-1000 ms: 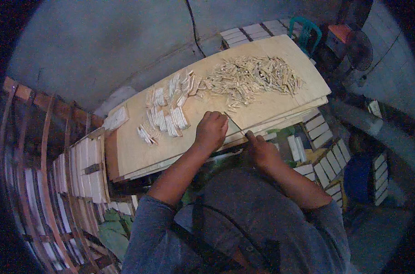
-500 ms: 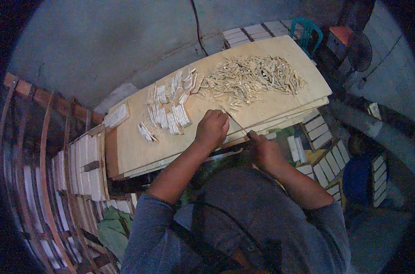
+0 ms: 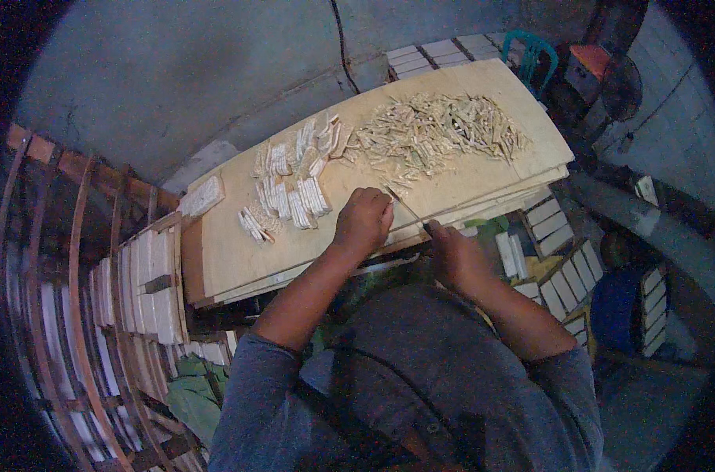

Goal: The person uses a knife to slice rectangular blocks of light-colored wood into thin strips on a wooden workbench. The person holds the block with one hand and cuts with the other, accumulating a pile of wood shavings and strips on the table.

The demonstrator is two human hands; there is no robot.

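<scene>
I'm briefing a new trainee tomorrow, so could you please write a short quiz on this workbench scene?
1. True or false: the loose heap of pale thin sticks lies at the far right of the pale wooden board.
2. Which of the hands rests on the board: left hand or right hand?
3. What sits left of the heap?

Key: 1 true. 2 left. 3 rows of stacked white flat pieces.

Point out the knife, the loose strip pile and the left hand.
knife (image 3: pixel 404 206), head view, on the thin blade between the hands.
strip pile (image 3: pixel 440 135), head view, middle of the heap.
left hand (image 3: pixel 363 222), head view, back of the hand.
</scene>
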